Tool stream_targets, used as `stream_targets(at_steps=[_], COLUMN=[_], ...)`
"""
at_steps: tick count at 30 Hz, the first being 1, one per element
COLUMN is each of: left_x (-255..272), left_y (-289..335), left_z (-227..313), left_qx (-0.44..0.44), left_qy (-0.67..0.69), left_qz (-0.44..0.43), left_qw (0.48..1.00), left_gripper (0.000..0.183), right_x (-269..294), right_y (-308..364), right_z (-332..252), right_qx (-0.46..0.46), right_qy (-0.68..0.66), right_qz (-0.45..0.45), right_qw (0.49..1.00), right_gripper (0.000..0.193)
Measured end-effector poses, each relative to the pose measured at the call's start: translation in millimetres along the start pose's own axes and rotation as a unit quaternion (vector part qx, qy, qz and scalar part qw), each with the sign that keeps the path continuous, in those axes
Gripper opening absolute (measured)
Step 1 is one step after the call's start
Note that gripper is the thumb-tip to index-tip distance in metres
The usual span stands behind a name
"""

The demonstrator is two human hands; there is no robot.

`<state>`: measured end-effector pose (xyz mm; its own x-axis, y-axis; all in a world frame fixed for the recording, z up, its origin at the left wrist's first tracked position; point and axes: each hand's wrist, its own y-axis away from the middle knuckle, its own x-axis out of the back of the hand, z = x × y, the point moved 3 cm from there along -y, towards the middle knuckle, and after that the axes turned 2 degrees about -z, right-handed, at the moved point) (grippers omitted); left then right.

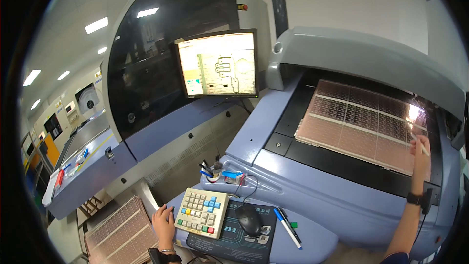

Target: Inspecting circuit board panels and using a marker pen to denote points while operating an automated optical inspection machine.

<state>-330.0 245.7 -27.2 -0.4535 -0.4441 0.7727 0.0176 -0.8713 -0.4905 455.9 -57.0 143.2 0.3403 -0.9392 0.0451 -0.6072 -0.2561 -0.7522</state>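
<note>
At the far right, my right hand (420, 147) is closed around a slim white pen-like stick (424, 150). It is over the right side of a large copper-coloured panel (342, 139), which lies on the dark bed of a blue-grey machine. Rows of small repeated patterns and pale strips cross the panel, and a bright light glares on it just above my hand. My left hand (163, 221) is at the left edge of a beige keypad (202, 212) with coloured keys. Its fingers are slightly apart and hold nothing visible.
A monitor (218, 63) displays a magnified track pattern. Beside the keypad are a black mouse (248, 220) on a dark mat (229, 245), markers (288, 228) and a pen holder (211, 173). Stacked copper panels (119, 232) lie lower left. The machine's grey hood (366, 58) arches behind the bed.
</note>
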Motion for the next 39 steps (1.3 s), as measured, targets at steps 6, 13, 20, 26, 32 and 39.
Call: stream_targets(at_steps=[6, 13, 20, 26, 32, 39], left_x=[-11.7, 7.1, 2.0, 4.7, -4.7, -2.8], left_y=[-6.7, -4.2, -8.8, -4.0, -8.5, -4.6], left_z=[-26.6, -1.9, 4.8, -0.5, -21.8, -33.0], left_qx=[-0.021, -0.069, -0.040, -0.059, -0.012, -0.059], left_qy=[0.047, 0.015, 0.060, 0.025, 0.087, 0.026], left_qz=[0.011, -0.062, -0.086, -0.089, -0.109, -0.092], left_qw=[0.999, 0.996, 0.994, 0.994, 0.990, 0.994], left_gripper=[0.020, 0.031, 0.031, 0.030, 0.033, 0.033], right_x=[32.8, 53.0, 60.4, 54.3, 80.3, 56.8], right_y=[-47.3, -86.0, -125.7, -158.2, -169.4, -168.4], right_z=[21.9, 61.7, 86.2, 117.8, 154.4, 133.3], right_qx=[-0.081, -0.104, -0.104, -0.068, -0.050, -0.003], right_qy=[-0.037, -0.120, -0.092, -0.006, -0.037, 0.164], right_qz=[0.104, 0.157, 0.130, 0.131, 0.137, 0.088], right_qw=[0.991, 0.975, 0.982, 0.989, 0.989, 0.983], right_gripper=[0.017, 0.010, 0.013, 0.021, 0.009, 0.015])
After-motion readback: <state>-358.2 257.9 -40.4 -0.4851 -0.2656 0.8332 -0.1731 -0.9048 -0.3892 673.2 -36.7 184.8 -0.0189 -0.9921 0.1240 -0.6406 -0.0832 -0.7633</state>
